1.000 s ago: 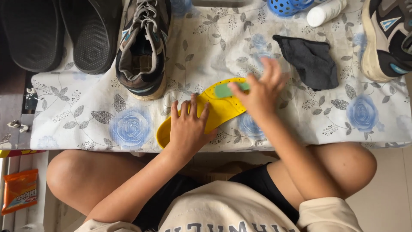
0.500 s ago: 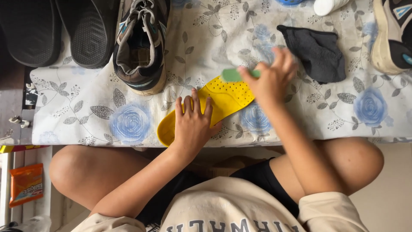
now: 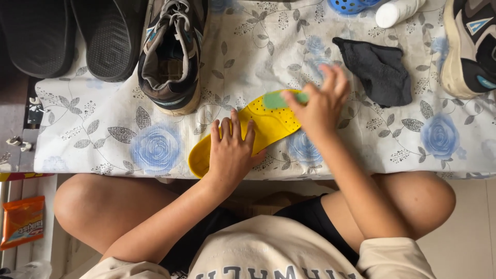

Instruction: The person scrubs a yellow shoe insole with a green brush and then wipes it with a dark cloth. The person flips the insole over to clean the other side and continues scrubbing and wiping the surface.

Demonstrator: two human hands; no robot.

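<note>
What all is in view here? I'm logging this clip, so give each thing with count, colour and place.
insole: 1, yellow, middle of cloth
green pad: 1, on insole's toe end
sneaker: 1, grey-brown, upper middle
second sneaker: 1, dark with pale sole, right edge
slippers: 2, black, upper left
rag: 1, dark grey, upper right
bottle: 1, white, top
basket: 1, blue, top edge
floral cloth: 1, white and blue, over table
packet: 1, orange, lower left
left hand: flat on insole
right hand: on green pad
</note>
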